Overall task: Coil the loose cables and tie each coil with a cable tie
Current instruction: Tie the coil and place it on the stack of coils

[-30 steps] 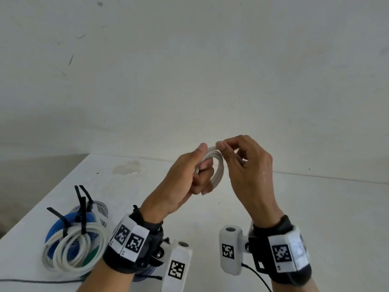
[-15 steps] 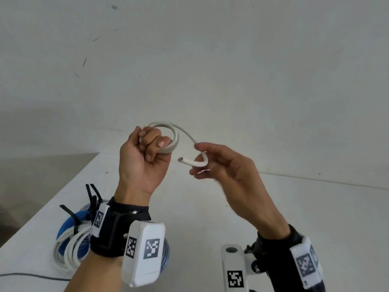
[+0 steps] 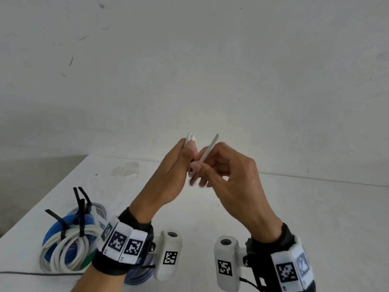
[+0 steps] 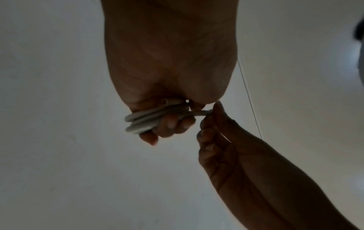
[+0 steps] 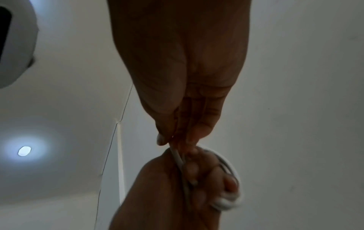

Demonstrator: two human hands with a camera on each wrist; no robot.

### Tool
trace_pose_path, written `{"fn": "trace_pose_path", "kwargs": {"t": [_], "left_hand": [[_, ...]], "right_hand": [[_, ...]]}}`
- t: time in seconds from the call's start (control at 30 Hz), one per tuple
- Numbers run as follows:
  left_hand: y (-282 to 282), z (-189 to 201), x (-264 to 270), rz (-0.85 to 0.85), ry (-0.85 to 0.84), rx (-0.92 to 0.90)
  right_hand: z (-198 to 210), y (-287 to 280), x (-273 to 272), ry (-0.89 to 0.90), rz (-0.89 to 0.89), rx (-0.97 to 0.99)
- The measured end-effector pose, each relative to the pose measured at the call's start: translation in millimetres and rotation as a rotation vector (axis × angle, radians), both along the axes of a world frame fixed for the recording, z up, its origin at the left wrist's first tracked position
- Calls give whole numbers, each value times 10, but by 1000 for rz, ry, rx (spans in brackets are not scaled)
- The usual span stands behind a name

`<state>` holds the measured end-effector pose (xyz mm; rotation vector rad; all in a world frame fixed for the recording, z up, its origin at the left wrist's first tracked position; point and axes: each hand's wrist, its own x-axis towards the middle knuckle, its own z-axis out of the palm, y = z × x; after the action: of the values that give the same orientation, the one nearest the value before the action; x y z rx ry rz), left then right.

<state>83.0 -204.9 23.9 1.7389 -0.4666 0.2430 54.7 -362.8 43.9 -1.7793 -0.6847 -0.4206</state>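
Holding a small white cable coil up in the air, the left hand has its fingers curled right through the loops, thumb clamped on top, so the turns stay stacked and can't spring apart. That looks like the whole point of the grip: one hand is the "spool", the other does the feeding.

The right hand pinches the loose tail of the same cable between thumb and fingertips, just beside the left fingers and practically touching them. The stiff free end pokes up past the right fingers at a slant. My guess is it's about to get tucked or wrapped round as the last turn, since hardly any slack is left. No cable tie is in either hand that I can see, so tying this one isn't done yet.

No real containers here. Down on the white surface, below and to the outside of the left wrist, there's a pile of finished coils: white ones on top of a blue one, with black cable ties sticking up from them. Another coil sits partly hidden under the left wrist, can't tell much about it.
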Motion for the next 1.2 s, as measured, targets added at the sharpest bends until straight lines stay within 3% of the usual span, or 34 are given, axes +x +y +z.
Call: {"fn": "trace_pose_path", "kwargs": {"t": [0.13,0.27,0.4,0.57,0.8,0.97,1.2], "left_hand": [[-104,90,-134,-107,164,47],[-142,134,-189,-94,140,52],[-113,111,-122,-66,194,-137],[-27,161,-65,-36,303,-382],[74,201,-64,-97,486,-487],[131,200,-69,-143,526,-491],[28,202,-77,-111,497,-343]], "right_hand": [[43,-58,12,58,-42,117],[0,-96,92,114,-100,250],[-57,-100,137,-98,-260,74],[-121,-47,136,-207,-253,-124],[-111,-4,122,-21,-176,-8],[-92,5,153,300,51,124],[-115,-42,173,255,3,22]]}}
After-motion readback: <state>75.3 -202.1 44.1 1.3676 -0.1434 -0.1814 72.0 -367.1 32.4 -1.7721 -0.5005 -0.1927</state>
